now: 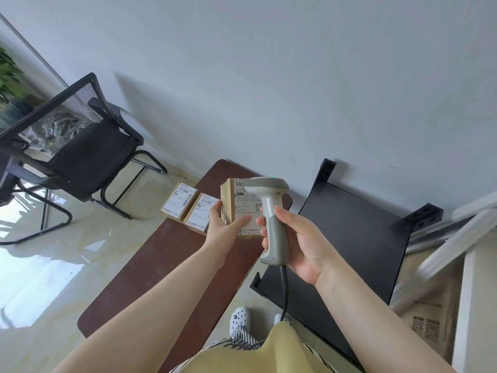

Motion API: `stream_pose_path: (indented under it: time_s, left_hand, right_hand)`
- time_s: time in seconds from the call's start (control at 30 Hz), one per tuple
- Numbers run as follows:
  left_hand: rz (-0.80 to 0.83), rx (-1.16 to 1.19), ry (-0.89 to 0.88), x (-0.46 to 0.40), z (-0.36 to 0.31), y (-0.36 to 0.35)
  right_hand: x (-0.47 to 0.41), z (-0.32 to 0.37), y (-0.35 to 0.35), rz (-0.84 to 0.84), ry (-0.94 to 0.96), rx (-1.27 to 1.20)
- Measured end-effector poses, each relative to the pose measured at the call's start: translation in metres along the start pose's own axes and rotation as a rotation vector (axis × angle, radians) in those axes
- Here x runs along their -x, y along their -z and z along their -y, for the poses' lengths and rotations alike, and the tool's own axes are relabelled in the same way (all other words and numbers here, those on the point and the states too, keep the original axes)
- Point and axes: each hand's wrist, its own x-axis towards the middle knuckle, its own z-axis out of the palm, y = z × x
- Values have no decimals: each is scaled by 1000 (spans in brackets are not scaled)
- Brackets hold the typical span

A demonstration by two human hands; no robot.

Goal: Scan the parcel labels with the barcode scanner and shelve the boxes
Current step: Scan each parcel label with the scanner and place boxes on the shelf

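My left hand (224, 222) holds a small cardboard parcel (228, 204) lifted above the brown table (150, 265), its white label facing me. My right hand (298, 240) grips the handle of a grey barcode scanner (270, 211), whose head sits right in front of the parcel's label and hides part of it. The scanner's coiled cable hangs down toward my body. Two more labelled parcels (178, 201) (200, 215) lie side by side on the far end of the table, left of the held one.
A black shelf unit (349, 238) stands to the right of the table against the white wall. A black mesh chair (72, 146) is at the left on the glossy tiled floor. Cardboard and white frame pieces (443, 251) lean at the far right.
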Motion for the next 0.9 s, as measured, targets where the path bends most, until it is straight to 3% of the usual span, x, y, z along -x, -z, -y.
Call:
stream_pose_path:
  time_s: [0.2, 0.43, 0.57, 0.73, 0.9]
  left_hand:
    - [12, 38, 11, 0, 0, 1]
    - [4, 54, 31, 0, 4, 4]
    - [12, 44, 38, 3, 8, 0]
    - [35, 37, 41, 8, 10, -7]
    - [50, 42, 48, 15, 11, -14]
  right_hand:
    - [-7, -5, 14, -138, 68, -4]
    - [-30, -22, 77, -723, 140, 237]
    - [-34, -33, 115, -942, 161, 321]
    - [-42, -39, 148, -1127, 105, 510]
    - [-51, -41, 160, -1177, 116, 590]
